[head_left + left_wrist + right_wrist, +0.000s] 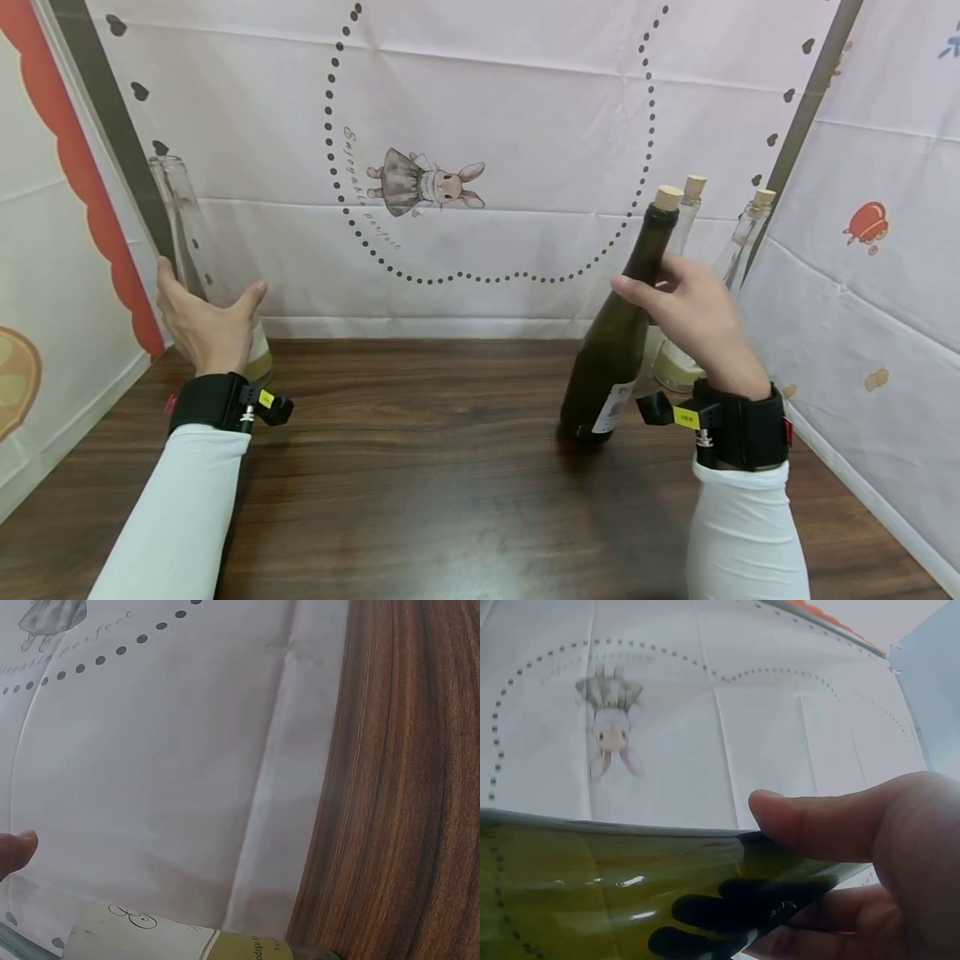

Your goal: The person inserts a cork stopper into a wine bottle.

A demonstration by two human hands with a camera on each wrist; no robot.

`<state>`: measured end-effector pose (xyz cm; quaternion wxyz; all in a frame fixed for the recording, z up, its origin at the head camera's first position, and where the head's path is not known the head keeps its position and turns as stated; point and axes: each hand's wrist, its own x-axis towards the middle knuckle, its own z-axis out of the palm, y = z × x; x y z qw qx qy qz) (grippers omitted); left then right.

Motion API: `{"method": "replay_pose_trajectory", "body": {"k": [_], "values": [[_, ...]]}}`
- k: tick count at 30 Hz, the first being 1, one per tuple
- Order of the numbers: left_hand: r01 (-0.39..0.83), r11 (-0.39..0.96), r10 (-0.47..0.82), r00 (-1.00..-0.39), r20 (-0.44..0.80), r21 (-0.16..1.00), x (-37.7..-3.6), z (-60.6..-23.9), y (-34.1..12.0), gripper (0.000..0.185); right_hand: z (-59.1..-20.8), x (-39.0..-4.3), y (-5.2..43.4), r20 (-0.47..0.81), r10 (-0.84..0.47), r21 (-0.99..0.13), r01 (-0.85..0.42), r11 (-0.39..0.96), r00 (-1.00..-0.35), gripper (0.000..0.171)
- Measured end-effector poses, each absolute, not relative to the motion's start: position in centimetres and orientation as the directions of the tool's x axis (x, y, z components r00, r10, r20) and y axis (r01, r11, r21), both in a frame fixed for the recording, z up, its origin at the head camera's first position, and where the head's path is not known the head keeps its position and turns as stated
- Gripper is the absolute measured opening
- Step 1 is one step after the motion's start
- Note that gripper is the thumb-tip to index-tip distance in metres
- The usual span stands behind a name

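Right, I've got the right hand wrapped round the neck of the dark green bottle, right of centre in the head view, thumb on the near side and fingers curled behind the glass. The bottle leans, its cork tipped toward the upper right, its base down on the wooden table. Over at the left edge, the left hand cups the clear bottle, thumb and fingers spread apart around its lower body; I can't tell how firmly they bear on it. That one has no cork that I can see.

To handle this well, I'd say keep the green bottle's base planted while it tilts, grip staying high on the neck, and move it clear of the two corked clear bottles standing just behind it, since a swing of the shoulder could knock them.

Now the wrist views. The right wrist camera gives me what the head camera hides: the thumb lying flat along the green glass, fingers showing dark through it from below. The left wrist view shows only a thumb tip at the left edge and the clear bottle's pale label along the bottom, the rabbit-print backdrop behind
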<state>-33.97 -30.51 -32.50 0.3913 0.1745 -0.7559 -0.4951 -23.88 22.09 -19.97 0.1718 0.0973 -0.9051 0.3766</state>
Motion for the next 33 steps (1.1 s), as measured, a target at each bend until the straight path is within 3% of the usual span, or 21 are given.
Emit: {"method": "replay_pose_trajectory", "body": {"k": [9,21,33], "values": [[0.113,0.445,-0.663,-0.625,0.411,0.888,-33.9,-32.4,-30.4,0.105,-20.1,-23.8,25.5,0.399,0.075,-0.721,-0.262,0.642,-0.914,0.056],[0.099,0.44,-0.672,-0.623,0.4,0.892,-34.2,-32.3,-30.4,0.098,-20.7,-23.8,28.9,0.448,0.23,-0.679,-0.162,0.716,-0.864,0.069],[0.093,0.433,-0.676,-0.625,0.391,0.896,-34.1,-32.5,-30.2,0.094,-20.9,-24.3,31.5,0.481,0.345,-0.675,-0.089,0.733,-0.806,0.067]]}}
